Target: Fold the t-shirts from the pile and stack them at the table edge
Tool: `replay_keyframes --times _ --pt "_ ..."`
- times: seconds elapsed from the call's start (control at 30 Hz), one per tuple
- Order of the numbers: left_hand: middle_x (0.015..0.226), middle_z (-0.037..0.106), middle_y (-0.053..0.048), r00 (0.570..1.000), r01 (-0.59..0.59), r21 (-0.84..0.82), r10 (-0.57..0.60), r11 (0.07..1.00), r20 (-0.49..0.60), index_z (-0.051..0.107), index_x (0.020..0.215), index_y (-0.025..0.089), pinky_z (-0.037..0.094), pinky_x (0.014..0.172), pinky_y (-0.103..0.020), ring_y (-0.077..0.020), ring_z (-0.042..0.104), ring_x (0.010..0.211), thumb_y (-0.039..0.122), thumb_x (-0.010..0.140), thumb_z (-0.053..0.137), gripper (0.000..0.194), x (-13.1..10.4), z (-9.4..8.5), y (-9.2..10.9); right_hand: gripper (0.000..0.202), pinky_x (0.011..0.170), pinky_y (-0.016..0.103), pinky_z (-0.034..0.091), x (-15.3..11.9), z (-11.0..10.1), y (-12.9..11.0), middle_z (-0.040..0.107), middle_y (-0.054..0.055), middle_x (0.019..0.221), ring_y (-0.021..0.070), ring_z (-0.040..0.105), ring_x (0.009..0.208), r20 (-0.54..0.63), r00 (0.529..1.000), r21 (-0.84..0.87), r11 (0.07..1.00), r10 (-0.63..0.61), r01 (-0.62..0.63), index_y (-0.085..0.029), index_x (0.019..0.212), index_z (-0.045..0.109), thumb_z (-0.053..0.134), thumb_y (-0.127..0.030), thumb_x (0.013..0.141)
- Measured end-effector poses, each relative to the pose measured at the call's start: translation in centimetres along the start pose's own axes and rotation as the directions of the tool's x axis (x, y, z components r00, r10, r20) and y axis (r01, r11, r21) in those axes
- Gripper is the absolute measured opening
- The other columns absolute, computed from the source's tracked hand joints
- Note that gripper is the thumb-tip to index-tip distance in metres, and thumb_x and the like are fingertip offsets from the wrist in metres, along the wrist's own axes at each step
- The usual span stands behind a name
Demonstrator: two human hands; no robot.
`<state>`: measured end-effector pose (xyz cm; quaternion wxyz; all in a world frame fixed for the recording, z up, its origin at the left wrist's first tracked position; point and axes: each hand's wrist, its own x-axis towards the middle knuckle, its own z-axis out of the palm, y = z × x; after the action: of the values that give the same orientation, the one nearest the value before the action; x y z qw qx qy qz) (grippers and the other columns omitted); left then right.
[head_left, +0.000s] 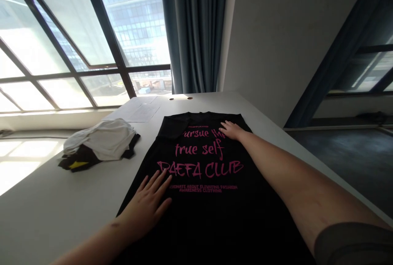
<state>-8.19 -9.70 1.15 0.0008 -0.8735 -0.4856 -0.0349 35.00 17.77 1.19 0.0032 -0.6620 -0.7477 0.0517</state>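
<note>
A black T-shirt with pink lettering lies spread on the white table, its collar toward the far end. Its left sleeve is folded inward over the chest and covers the start of the upper lettering. My left hand rests flat on the shirt's left side with the fingers spread, beside the large pink words. Farther up, my right hand lies on the upper right of the shirt near the shoulder, fingers stretched out over the print. Neither hand grips the cloth. The shirt's bottom hem is out of view.
On the table's left sits a crumpled pile of clothes, white over black with a yellow patch. Behind it lie sheets of paper. The white table has two round holes near its far edge. A blue-grey curtain hangs beyond, beside large windows.
</note>
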Motion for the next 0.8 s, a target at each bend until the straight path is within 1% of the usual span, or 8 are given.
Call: replay_keyframes --times 0.1,0.23,0.37,0.47,0.53,0.6,0.67,0.8 --pt "0.169 0.028 -0.005 0.994 -0.034 0.028 0.037 0.999 -0.104 0.016 0.167 0.038 0.04 0.119 -0.06 -0.0341 0.035 0.153 0.053 0.104 0.047 0.071 -5.8 0.3 -0.2 0.079 0.126 0.05 0.02 -4.4 0.8 -0.1 0.02 0.018 0.172 0.0317 0.019 0.159 -0.021 1.0 -0.01 1.0 -0.02 0.02 -0.011 0.166 0.025 0.024 -0.059 0.105" --pt "0.167 0.034 -0.004 0.981 -0.019 0.051 0.029 0.999 -0.192 0.018 0.166 0.041 0.048 0.115 -0.055 -0.033 0.044 0.148 0.05 0.102 0.054 0.074 -10.2 0.7 -0.3 0.082 0.128 0.049 0.016 -10.5 1.6 -0.2 0.013 0.017 0.173 0.0316 0.015 0.159 -0.012 0.999 -0.031 0.999 -0.034 0.033 -0.013 0.168 0.02 0.028 -0.063 0.104" --pt "0.165 0.039 -0.005 0.975 -0.043 0.041 0.051 0.998 -0.218 0.024 0.165 0.042 0.052 0.111 -0.055 -0.0347 0.048 0.145 0.05 0.1 0.057 0.074 -12.1 -0.4 -0.1 0.073 0.128 0.048 0.019 -15.8 1.5 -0.3 0.016 0.017 0.173 0.0317 0.017 0.159 -0.014 0.999 -0.044 0.998 -0.039 0.038 -0.015 0.166 0.028 0.032 -0.054 0.105" --pt "0.162 0.045 -0.003 0.97 -0.174 -0.013 0.169 0.985 -0.172 0.034 0.162 0.043 0.054 0.11 -0.054 -0.036 0.05 0.144 0.055 0.094 0.065 0.076 -13.1 -2.0 -0.2 0.069 0.128 0.049 0.02 -20.3 1.0 -0.6 0.02 0.015 0.172 0.0326 0.018 0.158 0.0 0.998 -0.002 0.998 -0.062 0.062 -0.019 0.165 0.034 0.036 -0.052 0.104" --pt "0.157 0.053 -0.001 0.961 -0.255 -0.085 0.244 0.963 -0.127 0.05 0.152 0.045 0.055 0.108 -0.048 -0.0342 0.055 0.139 0.057 0.089 0.07 0.067 -13.8 -2.8 -0.5 0.068 0.128 0.052 0.02 -24.4 0.5 -1.2 0.025 0.012 0.171 0.0327 0.021 0.157 0.021 0.994 0.051 0.993 -0.111 0.11 -0.024 0.164 0.037 0.039 -0.054 0.103" --pt "0.146 0.063 0.0 0.97 -0.234 -0.149 0.22 0.961 -0.104 0.066 0.135 0.045 0.058 0.103 -0.04 -0.0299 0.062 0.13 0.053 0.091 0.069 0.045 -14.5 -3.3 -0.8 0.067 0.127 0.056 0.022 -29.5 0.2 -2.1 0.028 0.011 0.17 0.0333 0.023 0.157 0.034 0.979 0.115 0.974 -0.201 0.196 -0.027 0.162 0.041 0.041 -0.056 0.102" --pt "0.131 0.071 0.0 0.984 -0.163 -0.195 0.146 0.967 -0.099 0.073 0.116 0.041 0.06 0.096 -0.034 -0.0257 0.068 0.117 0.047 0.095 0.064 0.023 -15.0 -3.4 -0.9 0.065 0.125 0.059 0.029 -35.1 0.2 -2.8 0.032 0.005 0.169 0.0343 0.028 0.155 0.039 0.951 0.179 0.938 -0.307 0.296 -0.038 0.16 0.044 0.05 -0.06 0.099" --pt "0.109 0.074 -0.001 0.991 -0.112 -0.255 0.089 0.96 -0.099 0.072 0.1 0.035 0.06 0.088 -0.032 -0.0221 0.071 0.097 0.041 0.1 0.056 0.017 -15.1 -3.1 -0.4 0.062 0.109 0.056 0.053 -44.0 2.1 -2.0 0.047 0.0 0.16 0.0364 0.047 0.144 -0.017 0.931 0.215 0.908 -0.363 0.358 -0.056 0.149 0.051 0.068 -0.056 0.089"
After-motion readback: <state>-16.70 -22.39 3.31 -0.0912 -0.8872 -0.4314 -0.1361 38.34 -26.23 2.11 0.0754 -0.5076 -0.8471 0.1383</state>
